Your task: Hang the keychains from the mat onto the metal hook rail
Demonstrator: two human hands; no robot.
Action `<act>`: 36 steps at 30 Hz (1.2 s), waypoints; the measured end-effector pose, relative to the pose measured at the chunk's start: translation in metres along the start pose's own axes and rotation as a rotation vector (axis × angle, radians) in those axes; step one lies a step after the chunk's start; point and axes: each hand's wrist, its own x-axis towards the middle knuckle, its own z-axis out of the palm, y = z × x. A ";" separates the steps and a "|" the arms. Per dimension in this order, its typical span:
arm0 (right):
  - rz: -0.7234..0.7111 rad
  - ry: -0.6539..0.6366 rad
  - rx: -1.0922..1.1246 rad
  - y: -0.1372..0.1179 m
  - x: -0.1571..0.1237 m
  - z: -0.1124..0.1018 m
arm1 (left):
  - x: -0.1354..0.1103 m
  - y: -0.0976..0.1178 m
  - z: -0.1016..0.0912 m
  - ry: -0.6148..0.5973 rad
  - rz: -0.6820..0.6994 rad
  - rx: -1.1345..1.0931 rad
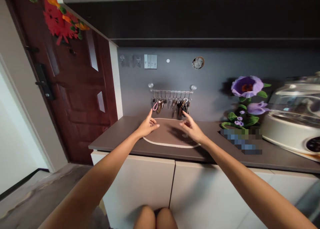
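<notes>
Several bunches of keys (183,106) hang from the hooks of a clear key rack (172,91) on the grey back wall. My left hand (148,125) is just below the rack's left end, index finger pointing up near a pink loop (155,106), fingers apart and nothing held. Below the right-hand keys is my right hand (191,127), its index finger stretched toward them and the thumb apart. Whether that fingertip touches a key I cannot tell. Beneath both hands lies an oval brown mat (167,132) with a pale rim.
A purple crochet flower (247,86) and a white appliance with a clear lid (290,129) stand on the counter (117,132) to the right. A dark shelf (190,18) overhangs the counter. At left is a dark red door (75,88).
</notes>
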 end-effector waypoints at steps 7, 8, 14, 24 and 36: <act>0.271 0.308 -0.020 0.026 0.066 -0.049 | 0.079 -0.009 -0.019 0.278 -0.212 -0.013; 0.291 0.320 -0.015 0.031 0.075 -0.054 | 0.092 -0.011 -0.019 0.295 -0.212 -0.039; 0.361 0.288 0.123 0.054 0.114 -0.059 | 0.150 -0.022 -0.009 0.256 -0.226 -0.344; 0.216 0.334 0.347 0.090 0.146 -0.017 | 0.173 -0.028 0.022 0.034 -0.241 -0.863; 0.215 0.574 0.517 0.081 0.167 0.020 | 0.184 -0.024 0.061 0.315 -0.299 -1.014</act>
